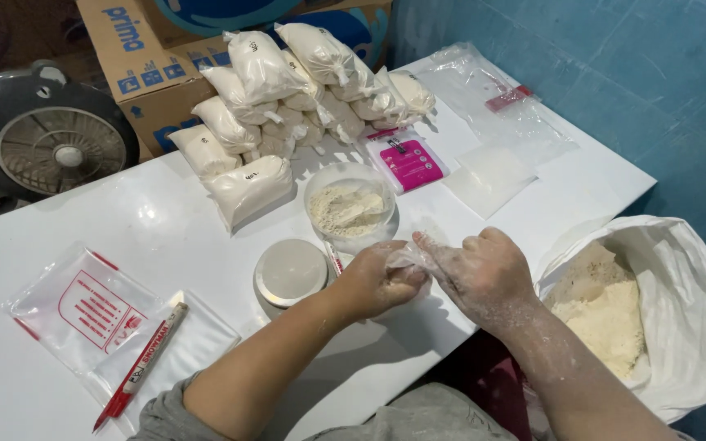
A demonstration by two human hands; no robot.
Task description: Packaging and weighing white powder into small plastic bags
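Pinched by left hand (377, 282) and right hand (484, 273) | small plastic bag (408, 258) | clear, crumpled, flour-dusted

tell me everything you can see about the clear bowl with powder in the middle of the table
The clear bowl looks like thin see-through plastic, round, upright and uncovered. It holds a shallow heap of pale, cream-coloured powder, with dust clinging to its inner wall. It stands on the white table, just in front of the pile of filled bags, beside a pink packet and behind a round scale. Neither hand touches it.
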